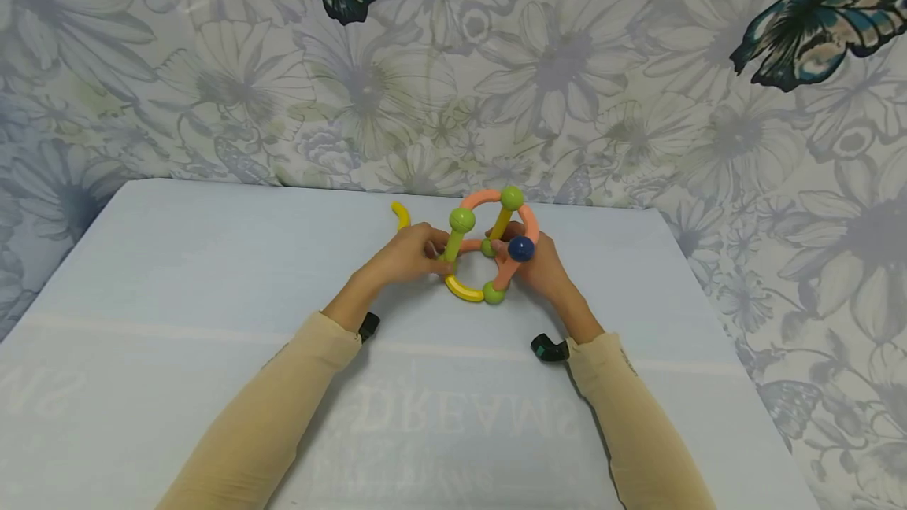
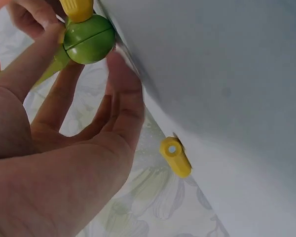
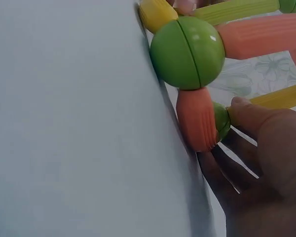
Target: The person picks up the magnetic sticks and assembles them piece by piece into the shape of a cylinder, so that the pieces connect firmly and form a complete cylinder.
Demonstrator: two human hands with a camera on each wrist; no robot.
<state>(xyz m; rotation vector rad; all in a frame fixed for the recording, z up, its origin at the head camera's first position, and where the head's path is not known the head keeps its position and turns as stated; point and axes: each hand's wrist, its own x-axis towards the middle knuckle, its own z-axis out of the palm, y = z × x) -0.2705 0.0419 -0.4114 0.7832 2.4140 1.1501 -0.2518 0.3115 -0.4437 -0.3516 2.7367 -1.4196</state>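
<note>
Between the hands, on the white table, stands a frame of magnetic balls and rods. Its base ring has a yellow curved rod (image 1: pixel 464 290) and orange rods joined by green balls; a light-green upright rod (image 1: pixel 453 246), a slanting yellow rod (image 1: pixel 501 223) and an orange rod rise from it. On top are orange curved rods (image 1: pixel 482 197), green balls (image 1: pixel 512 197) and a dark-blue ball (image 1: pixel 521 249). My left hand (image 1: pixel 411 253) grips the left corner, fingers around a green ball (image 2: pixel 90 39). At the back right, my right hand (image 1: pixel 544 267) pinches the yellow rod near its lower green ball (image 3: pixel 221 122).
A loose yellow curved rod (image 1: pixel 401 215) lies beyond my left hand, near the table's back edge. The white table (image 1: pixel 212 258) meets a flower-patterned wall (image 1: pixel 425 101) with butterfly pictures. Black devices (image 1: pixel 549 348) sit at both wrists.
</note>
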